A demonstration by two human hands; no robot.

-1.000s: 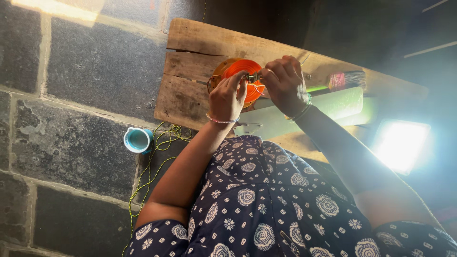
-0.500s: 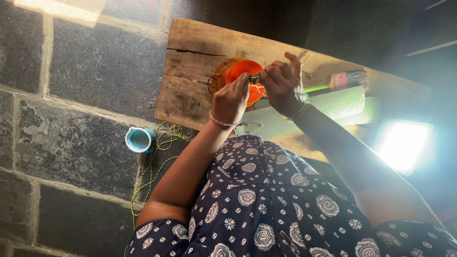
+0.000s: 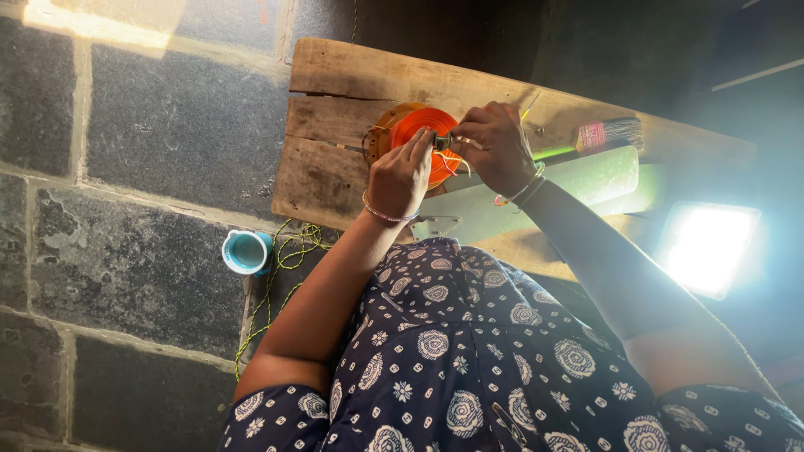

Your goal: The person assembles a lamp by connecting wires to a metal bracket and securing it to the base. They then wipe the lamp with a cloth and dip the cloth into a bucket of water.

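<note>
Dark stone floor [image 3: 151, 125] with pale joints across the left of the frame; worn wooden plank bench [image 3: 335, 92] running from upper centre toward the right. Orange spool [image 3: 414, 125] sitting on the bench at upper centre, a brownish disc edge showing behind it on its left side.

Left hand [image 3: 400, 176] curled, fingertips pinched on a small metal piece [image 3: 441, 142] at the front of the spool, palm covering the spool's lower part. Right hand [image 3: 494, 146] closed in a loose fist just right of that piece, fingers bent around it and around thin orange strands [image 3: 454, 159]; touching or nearly touching the left hand. Bangles on both wrists.

Paintbrush [image 3: 599, 136] lying on the bench at upper right, past the right hand. Pale green board [image 3: 586, 180] under the right forearm. Blue cup [image 3: 245, 251] on the floor at left centre, yellow-green cord [image 3: 285, 251] looped beside it.

Hard to make out: exact grip of the right fingers, and the shape of the metal piece, both too small. Right side washed out by a bright glare [image 3: 708, 247]; patterned dark dress [image 3: 469, 360] hiding the bench's near edge.
</note>
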